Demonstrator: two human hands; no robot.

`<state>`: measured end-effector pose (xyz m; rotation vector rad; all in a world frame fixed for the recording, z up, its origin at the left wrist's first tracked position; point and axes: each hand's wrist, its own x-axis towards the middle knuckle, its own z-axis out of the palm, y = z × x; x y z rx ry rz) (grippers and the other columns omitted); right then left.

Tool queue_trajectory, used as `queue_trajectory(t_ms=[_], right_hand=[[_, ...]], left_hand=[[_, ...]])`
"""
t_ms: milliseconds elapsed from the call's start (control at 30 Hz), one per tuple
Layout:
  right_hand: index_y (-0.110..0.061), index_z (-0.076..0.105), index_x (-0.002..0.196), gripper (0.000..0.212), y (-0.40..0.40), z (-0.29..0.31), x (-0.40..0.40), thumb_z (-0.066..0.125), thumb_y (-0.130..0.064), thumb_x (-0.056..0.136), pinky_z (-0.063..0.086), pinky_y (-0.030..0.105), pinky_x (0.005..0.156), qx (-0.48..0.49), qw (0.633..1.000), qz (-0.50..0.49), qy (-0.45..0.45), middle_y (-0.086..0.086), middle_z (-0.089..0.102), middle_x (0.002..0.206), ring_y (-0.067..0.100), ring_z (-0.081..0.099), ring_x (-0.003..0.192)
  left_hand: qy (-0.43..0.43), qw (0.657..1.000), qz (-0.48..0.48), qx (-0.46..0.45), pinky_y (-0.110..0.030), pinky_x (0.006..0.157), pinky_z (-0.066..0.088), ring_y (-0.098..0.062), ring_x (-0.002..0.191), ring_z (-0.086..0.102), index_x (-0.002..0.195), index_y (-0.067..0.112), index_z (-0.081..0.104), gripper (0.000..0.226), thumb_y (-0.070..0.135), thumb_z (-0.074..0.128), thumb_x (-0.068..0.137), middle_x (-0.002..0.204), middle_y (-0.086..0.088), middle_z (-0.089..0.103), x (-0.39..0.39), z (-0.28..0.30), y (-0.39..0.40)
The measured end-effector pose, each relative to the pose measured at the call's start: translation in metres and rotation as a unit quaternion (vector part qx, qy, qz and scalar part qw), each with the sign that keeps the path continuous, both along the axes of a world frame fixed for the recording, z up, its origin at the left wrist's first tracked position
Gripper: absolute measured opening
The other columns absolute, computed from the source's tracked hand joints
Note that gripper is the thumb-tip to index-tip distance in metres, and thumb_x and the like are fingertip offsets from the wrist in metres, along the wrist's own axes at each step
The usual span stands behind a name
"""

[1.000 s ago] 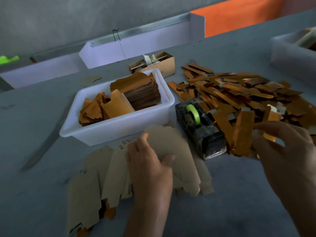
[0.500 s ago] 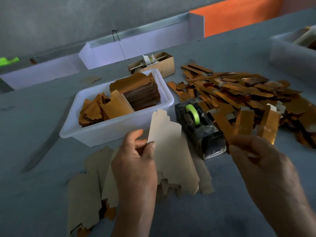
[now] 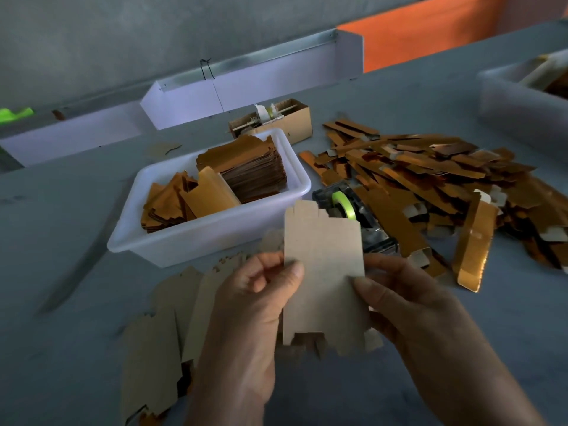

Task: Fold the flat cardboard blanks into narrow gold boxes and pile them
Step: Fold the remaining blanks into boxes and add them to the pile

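Here, nearest: left hand [image 3: 255, 305] and right hand [image 3: 408, 305] each pinch a side edge of one flat blank [image 3: 322, 272], plain side up, long axis running away from the person, raised above the loose blanks [image 3: 159, 339] on the tabletop [image 3: 61, 247]. Beyond right, the gold box pile [image 3: 430, 179].

We work in a packing workshop: beyond our hands, a blank-filled tub [image 3: 212, 238], tape dispenser [image 3: 353, 219], heaped gold boxes [image 3: 430, 179].
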<state>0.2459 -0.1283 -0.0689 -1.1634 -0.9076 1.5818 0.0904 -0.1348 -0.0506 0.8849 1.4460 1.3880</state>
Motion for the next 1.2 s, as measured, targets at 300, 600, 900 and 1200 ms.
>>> queue_trajectory(t_ms=[300,600,900,1200], right_hand=[[-0.013,0.072,0.084,0.026,-0.001,-0.007,-0.004,0.064,-0.022,0.060,0.053,0.037,0.072,-0.012,0.999,0.016,0.035,0.006,0.072,0.082,0.014,0.067,0.073],[-0.024,0.067,0.085,0.014,-0.002,-0.011,-0.005,0.072,-0.021,0.072,0.049,0.018,0.053,0.058,0.991,-0.005,-0.118,-0.009,0.071,0.073,0.005,0.065,0.069],[-0.026,0.054,0.083,0.030,-0.010,0.003,-0.011,0.069,-0.046,0.066,0.045,0.015,0.046,0.139,0.967,0.007,-0.212,-0.008,0.065,0.067,0.008,0.061,0.054],[-0.016,0.062,0.093,0.023,-0.009,0.001,-0.010,0.055,-0.034,0.080,0.057,0.025,0.061,0.116,0.986,0.061,-0.103,0.003,0.073,0.078,0.015,0.071,0.070]], left_hand=[[0.145,0.986,-0.055,-0.058,-0.017,0.066,0.053,-0.009,0.089,0.067,0.115,0.026,0.062,0.048,0.027,0.080,0.071,0.099,0.005,0.071,0.015,-0.003,-0.001],[0.152,0.985,-0.054,-0.056,-0.010,0.058,0.050,-0.003,0.080,0.068,0.104,0.025,0.066,0.032,0.022,0.079,0.074,0.089,0.007,0.073,0.018,-0.009,0.001],[0.114,0.991,-0.054,-0.037,-0.023,0.042,0.045,-0.014,0.056,0.065,0.082,0.021,0.072,0.007,0.015,0.074,0.078,0.069,-0.002,0.071,0.022,-0.008,-0.001],[0.149,0.974,-0.170,0.004,-0.028,0.069,0.059,-0.020,0.077,0.069,0.084,0.017,0.071,0.023,0.036,0.058,0.090,0.081,-0.009,0.071,0.015,-0.002,-0.008]])
